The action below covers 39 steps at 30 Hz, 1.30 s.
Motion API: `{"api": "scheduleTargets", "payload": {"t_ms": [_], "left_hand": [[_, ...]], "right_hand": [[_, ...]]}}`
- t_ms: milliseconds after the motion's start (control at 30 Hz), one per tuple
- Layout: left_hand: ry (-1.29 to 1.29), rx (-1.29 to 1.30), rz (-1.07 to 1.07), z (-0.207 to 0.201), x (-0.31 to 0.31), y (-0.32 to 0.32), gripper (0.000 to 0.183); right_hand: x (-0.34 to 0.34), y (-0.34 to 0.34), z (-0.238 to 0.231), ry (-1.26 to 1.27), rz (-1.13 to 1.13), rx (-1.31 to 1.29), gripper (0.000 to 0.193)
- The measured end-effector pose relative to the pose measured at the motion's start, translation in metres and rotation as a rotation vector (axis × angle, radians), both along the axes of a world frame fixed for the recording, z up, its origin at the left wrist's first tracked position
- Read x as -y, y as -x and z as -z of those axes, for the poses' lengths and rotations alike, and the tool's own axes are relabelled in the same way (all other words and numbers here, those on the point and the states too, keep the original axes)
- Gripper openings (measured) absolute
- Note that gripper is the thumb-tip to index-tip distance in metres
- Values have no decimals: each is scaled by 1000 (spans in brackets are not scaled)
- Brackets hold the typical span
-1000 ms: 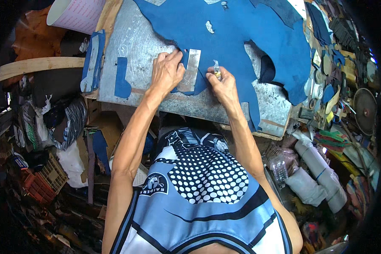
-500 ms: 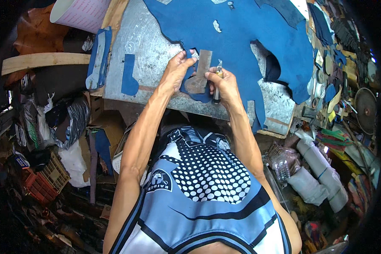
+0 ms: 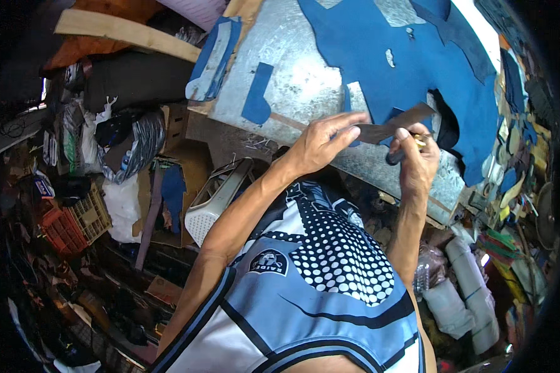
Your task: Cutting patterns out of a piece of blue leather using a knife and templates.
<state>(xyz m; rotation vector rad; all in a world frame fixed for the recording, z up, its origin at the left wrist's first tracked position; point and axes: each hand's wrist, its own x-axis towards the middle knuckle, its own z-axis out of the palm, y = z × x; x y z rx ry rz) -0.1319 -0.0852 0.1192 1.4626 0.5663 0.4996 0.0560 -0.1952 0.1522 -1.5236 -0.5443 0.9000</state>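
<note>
My right hand [image 3: 417, 155] is closed round a cutting knife [image 3: 420, 143] with a brass-coloured collar and a dark handle. Its thumb and fingers also pinch a flat brown-grey template [image 3: 399, 123], lifted and tilted above the near edge of the metal-topped table. Beside the template's left end is my left hand [image 3: 325, 142], fingers stretched out and thumb apart; it seems to hold nothing. Beyond the hands a large blue sheet, likely leather [image 3: 379, 68], covers much of the table, with cut-outs in it. A small blue piece [image 3: 394, 114] shows just behind the template.
A cut blue piece [image 3: 257, 96] lies on the metal tabletop [image 3: 295, 74], left of my hands. Stacked blue pieces [image 3: 214, 59] rest at the table's left edge. A pale plastic stool [image 3: 214, 202] stands below, near crates [image 3: 62, 224]. Wrapped rolls [image 3: 473, 289] lie at right.
The view has swung left, so the table sits further right. The template has been lifted off the blue sheet in my right hand, and my left fingers have let go of the sheet's edge.
</note>
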Motion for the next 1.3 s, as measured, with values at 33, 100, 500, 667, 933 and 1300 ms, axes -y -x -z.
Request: {"api": "scheduleTargets", "payload": {"t_ms": [33,100,500,667,933,1300], "left_hand": [[0,-3,-10,1,0,11,45],[283,-48,-28,9,-2,32,40],[426,-108,-228,50,-49,125,48],[172,-540,-207,80,-89,137,46],[-107,-728,-98,59,-91,131,43],[-658,-1019,-327,55,-66,118,44]], "right_hand": [[-7,10,5,12,-27,-55,13],[-22,31,15,71,-44,-108,17],[-101,110,71,32,-82,-327,44],[-90,91,66,58,110,-233,45],[-10,75,59,85,136,-157,45],[-1,87,51,345,-35,-96,13]]}}
